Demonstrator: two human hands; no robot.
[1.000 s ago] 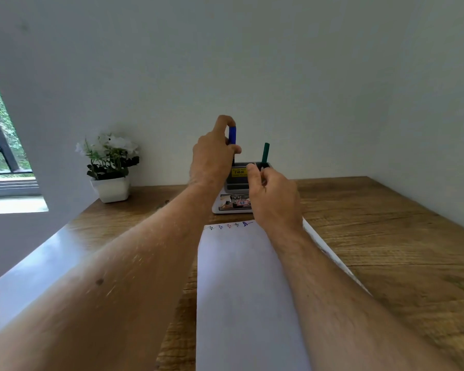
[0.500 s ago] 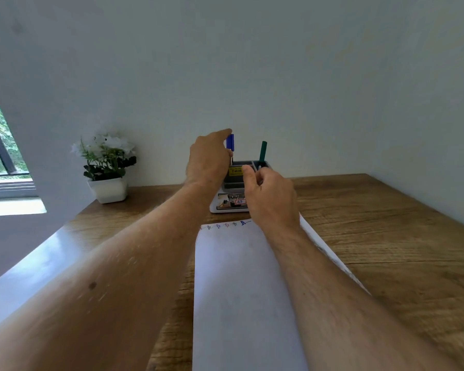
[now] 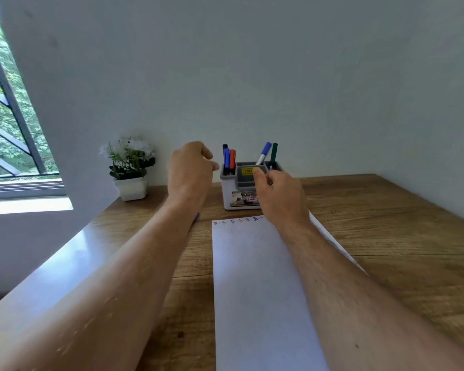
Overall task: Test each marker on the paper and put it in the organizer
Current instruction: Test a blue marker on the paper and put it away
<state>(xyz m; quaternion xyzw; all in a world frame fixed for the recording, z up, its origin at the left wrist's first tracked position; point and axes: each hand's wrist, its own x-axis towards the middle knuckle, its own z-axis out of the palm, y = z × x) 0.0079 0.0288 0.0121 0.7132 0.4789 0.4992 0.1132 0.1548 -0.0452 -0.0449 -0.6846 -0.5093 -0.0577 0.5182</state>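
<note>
Left hand [image 3: 190,167]: raised just left of the organizer, fingers loosely curled, nothing in its grasp, not touching anything visible.
Right hand [image 3: 276,194]: raised in front of the organizer's right side, hiding part of its front face; thumb and forefinger close together near the foot of the green marker; cannot tell whether pinching it or merely beside it.
Organizer [image 3: 229,192]: white body with grey compartments on top, standing on the tabletop near the back wall; yellow label inside, picture sticker on the front.
Left compartment: three markers upright and close together, namely black marker [image 3: 224,149], blue marker [image 3: 227,158], red marker [image 3: 232,158].
Right side: blue-capped marker [image 3: 264,151] with pale barrel, leaning rightward, foot hidden behind the right thumb; green marker [image 3: 273,152] upright just beside it, in the rightmost compartment.
Paper [image 3: 255,285]: long white sheet lying flat on the tabletop, reaching from the near edge of view up to just before the organizer; right forearm lying over its right side.
Test marks [image 3: 237,220]: row of small scribbles along the paper's far edge, last one at right in blue; colours of the others too small to tell.
Tabletop [image 3: 386,223]: wood grain, brown, glossy along the left edge.
Potted plant [image 3: 130,167]: white flowers in a white pot, at the back left, well apart from the organizer.
Window [image 3: 8,116]: far left, dark bars, green foliage outside.
</note>
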